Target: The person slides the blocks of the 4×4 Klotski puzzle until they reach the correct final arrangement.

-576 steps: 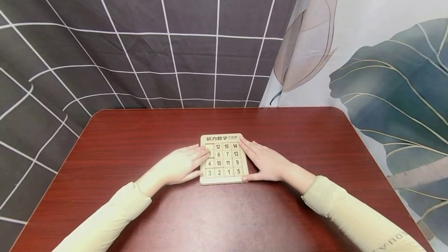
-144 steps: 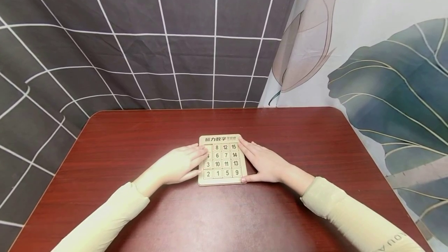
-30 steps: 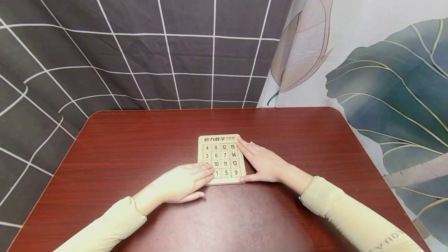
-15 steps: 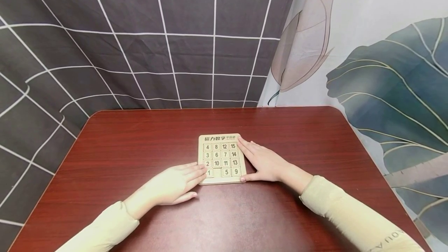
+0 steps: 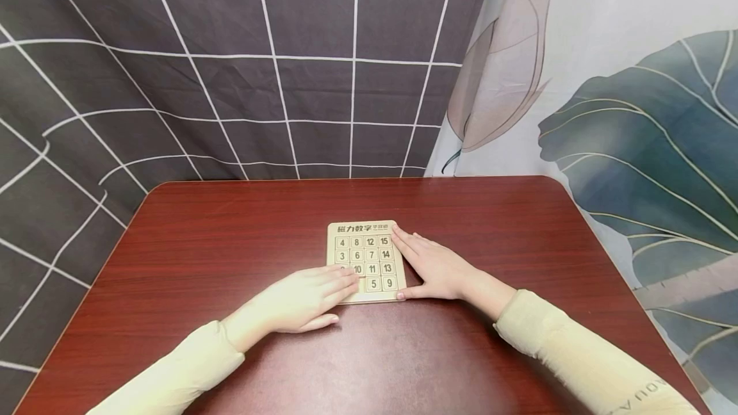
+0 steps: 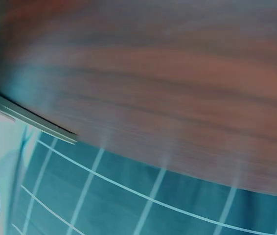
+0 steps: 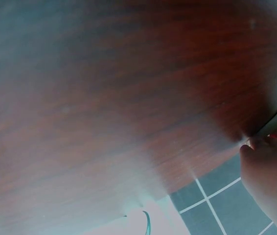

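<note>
A pale wooden number slide puzzle (image 5: 371,255) lies flat on the table, its frame printed with dark characters along the top. My left hand (image 5: 305,300) lies across its lower left part with straight fingers, hiding the bottom left tile and most of the tile above. Just right of those fingertips, beside the 5 tile (image 5: 373,284), a bare slot shows. My right hand (image 5: 441,269) rests along the right side, straight fingers at the upper right corner and thumb at the lower right. The wrist views catch only the puzzle's edge (image 6: 35,120).
The reddish-brown wooden table (image 5: 230,223) has rounded far corners. Behind it hangs a dark curtain (image 5: 314,88) with white grid lines. A white curtain with large leaf prints (image 5: 663,120) hangs at the right.
Since 4.8 s ago, the 4, 3 and 2 tiles have moved up and the 1 left; the bare slot went from top left to the bottom row. My left hand shifted slightly right in the last half second.
</note>
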The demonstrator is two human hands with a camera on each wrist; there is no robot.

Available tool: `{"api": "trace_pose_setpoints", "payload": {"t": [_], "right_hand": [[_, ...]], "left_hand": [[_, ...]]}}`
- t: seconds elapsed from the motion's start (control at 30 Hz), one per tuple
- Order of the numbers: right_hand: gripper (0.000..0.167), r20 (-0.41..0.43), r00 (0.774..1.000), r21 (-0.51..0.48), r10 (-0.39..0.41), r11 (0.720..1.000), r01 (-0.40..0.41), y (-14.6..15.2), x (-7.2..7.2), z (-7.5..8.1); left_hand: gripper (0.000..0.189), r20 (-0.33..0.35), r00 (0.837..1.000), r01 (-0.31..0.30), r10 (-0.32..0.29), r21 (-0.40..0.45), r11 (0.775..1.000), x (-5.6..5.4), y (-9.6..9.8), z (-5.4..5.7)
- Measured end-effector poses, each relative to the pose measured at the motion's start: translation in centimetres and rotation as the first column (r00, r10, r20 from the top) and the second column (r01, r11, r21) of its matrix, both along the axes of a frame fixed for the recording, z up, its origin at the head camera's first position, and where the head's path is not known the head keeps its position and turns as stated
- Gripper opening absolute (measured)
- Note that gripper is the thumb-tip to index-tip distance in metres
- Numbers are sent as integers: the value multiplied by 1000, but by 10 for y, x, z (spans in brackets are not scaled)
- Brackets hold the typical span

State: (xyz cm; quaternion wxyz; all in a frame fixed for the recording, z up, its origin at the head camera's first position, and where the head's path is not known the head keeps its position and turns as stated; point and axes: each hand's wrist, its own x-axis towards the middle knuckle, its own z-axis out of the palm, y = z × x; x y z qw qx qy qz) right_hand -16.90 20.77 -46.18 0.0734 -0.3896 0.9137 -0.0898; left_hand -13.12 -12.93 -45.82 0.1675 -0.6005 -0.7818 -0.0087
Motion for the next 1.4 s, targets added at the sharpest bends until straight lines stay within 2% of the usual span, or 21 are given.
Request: {"api": "trace_pose_setpoints", "payload": {"t": [0.17,0.33,0.53,0.8,1.03,1.23,1.4], "right_hand": [[114,-2,1000,0,0,1000,0,0,-1,-1],[114,-1,1000,-1,-1,1000,1,1,-1,-1],[113,-11,1000,-7,6,1000,-6,0,0,0],[115,2,1000,6,-2,1000,2,0,-1,-1],[116,12,1000,20,-14,1000,14,1,0,-1],[116,20,1000,20,-19,1000,18,1,-1,-1],[115,16,1000,8,-15,1000,15,1,-1,-1]], "left_hand": [[62,19,1000,-3,4,-57,998,-4,19,1],[60,4,1000,-12,13,-102,995,-6,26,-2],[60,-2,1000,-23,23,-103,994,-6,22,-5],[59,-2,999,-47,47,-82,996,0,6,-5],[57,-30,999,-28,27,-46,999,-1,2,-4],[58,-26,1000,-5,5,-31,1000,-6,17,0],[62,-1,1000,0,-1,-74,997,-7,36,1]]}}
